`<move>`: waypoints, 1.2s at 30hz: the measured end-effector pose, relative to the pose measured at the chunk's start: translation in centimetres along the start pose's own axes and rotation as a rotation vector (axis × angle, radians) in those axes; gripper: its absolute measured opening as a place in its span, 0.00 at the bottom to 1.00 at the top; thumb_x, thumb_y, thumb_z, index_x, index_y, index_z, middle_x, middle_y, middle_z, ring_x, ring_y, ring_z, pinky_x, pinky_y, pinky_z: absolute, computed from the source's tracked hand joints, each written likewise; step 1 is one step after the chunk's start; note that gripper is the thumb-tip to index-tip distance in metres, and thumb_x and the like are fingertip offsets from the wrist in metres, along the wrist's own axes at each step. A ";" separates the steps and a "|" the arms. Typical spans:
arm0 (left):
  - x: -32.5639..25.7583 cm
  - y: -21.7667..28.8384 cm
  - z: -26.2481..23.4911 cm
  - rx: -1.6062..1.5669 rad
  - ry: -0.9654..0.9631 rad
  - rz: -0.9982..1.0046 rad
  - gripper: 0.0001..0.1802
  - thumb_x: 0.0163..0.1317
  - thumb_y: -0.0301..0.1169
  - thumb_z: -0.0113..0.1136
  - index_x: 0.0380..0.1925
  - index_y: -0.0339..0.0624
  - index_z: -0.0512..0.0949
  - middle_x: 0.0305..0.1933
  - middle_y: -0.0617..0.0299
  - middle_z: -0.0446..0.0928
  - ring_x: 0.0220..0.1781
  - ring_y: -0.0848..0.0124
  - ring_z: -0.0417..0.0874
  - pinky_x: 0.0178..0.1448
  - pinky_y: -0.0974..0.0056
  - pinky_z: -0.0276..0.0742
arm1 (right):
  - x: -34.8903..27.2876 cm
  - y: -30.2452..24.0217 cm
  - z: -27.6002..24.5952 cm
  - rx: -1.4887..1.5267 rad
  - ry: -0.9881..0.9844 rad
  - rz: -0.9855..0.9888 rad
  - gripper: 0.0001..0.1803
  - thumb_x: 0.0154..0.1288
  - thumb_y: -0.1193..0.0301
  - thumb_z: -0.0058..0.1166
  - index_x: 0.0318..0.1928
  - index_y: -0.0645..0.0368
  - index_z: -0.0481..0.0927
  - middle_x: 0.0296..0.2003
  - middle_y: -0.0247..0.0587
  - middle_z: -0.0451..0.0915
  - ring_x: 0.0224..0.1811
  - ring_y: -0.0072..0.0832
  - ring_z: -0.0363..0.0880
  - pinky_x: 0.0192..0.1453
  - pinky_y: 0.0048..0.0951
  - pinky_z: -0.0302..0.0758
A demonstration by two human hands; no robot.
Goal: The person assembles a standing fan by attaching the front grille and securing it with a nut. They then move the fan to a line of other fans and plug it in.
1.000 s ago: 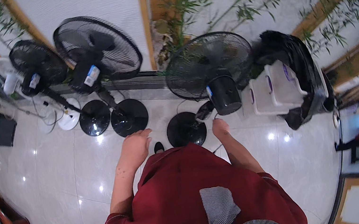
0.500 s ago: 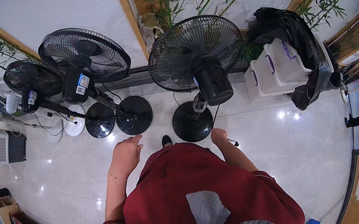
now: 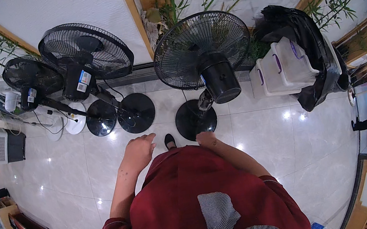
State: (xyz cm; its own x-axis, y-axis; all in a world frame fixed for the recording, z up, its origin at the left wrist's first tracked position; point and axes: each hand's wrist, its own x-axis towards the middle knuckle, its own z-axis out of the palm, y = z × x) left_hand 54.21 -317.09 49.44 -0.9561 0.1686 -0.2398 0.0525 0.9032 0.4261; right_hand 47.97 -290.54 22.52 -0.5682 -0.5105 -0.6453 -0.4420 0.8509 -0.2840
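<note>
A: Head view, hands?
B: Left hand (image 3: 138,153) hangs over the white tiled floor (image 3: 82,181), fingers curled loosely, grip on nothing. Right hand (image 3: 206,139) sits at the near edge of the round black base (image 3: 196,120) of the nearest standing fan (image 3: 202,50). Can't tell whether it touches the base, and can't tell its grip; fingers are mostly hidden.
A: Where's that fan?
B: Center, just far of the person, black grille head tilted on its pole, motor housing facing down toward the camera. A black shoe toe (image 3: 169,141) shows between the two hands.
A: Anything else around?
B: Two more black fans to the left: a large one (image 3: 83,46) and a smaller one (image 3: 31,75), their round bases side by side near the wall. White fan bases (image 3: 67,125) further left. Right of the center fan, white lidded bins (image 3: 283,67) against a black bag (image 3: 302,34). Person wears a dark red top (image 3: 194,201).
</note>
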 end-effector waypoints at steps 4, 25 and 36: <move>2.3 -0.3 2.4 -0.157 0.043 0.095 0.15 0.60 0.29 0.55 0.47 0.37 0.76 0.44 0.47 0.79 0.44 0.50 0.79 0.48 0.53 0.75 | 0.2 -1.8 -1.3 0.025 -0.025 -0.041 0.15 0.61 0.68 0.45 0.41 0.58 0.83 0.43 0.51 0.82 0.46 0.46 0.82 0.46 0.45 0.79; 24.6 7.4 4.2 -0.315 0.719 0.173 0.04 0.57 0.26 0.53 0.28 0.39 0.76 0.33 0.47 0.77 0.39 0.48 0.79 0.40 0.49 0.74 | -15.2 8.9 5.6 0.332 0.107 0.663 0.18 0.65 0.56 0.50 0.38 0.57 0.82 0.40 0.48 0.82 0.45 0.46 0.80 0.48 0.44 0.77; 30.7 15.5 1.0 0.058 0.428 0.448 0.05 0.56 0.27 0.57 0.30 0.38 0.78 0.32 0.51 0.77 0.41 0.53 0.80 0.45 0.52 0.77 | -16.7 10.8 5.4 0.289 0.096 0.813 0.17 0.64 0.57 0.51 0.42 0.56 0.81 0.45 0.48 0.81 0.49 0.43 0.80 0.51 0.41 0.77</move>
State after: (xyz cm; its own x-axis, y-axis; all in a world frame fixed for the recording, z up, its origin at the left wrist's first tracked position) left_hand 25.99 -297.53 47.83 -0.8678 0.3735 0.3278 0.4792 0.8033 0.3535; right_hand 56.46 -272.15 26.41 -0.6933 0.2724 -0.6672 0.3132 0.9477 0.0615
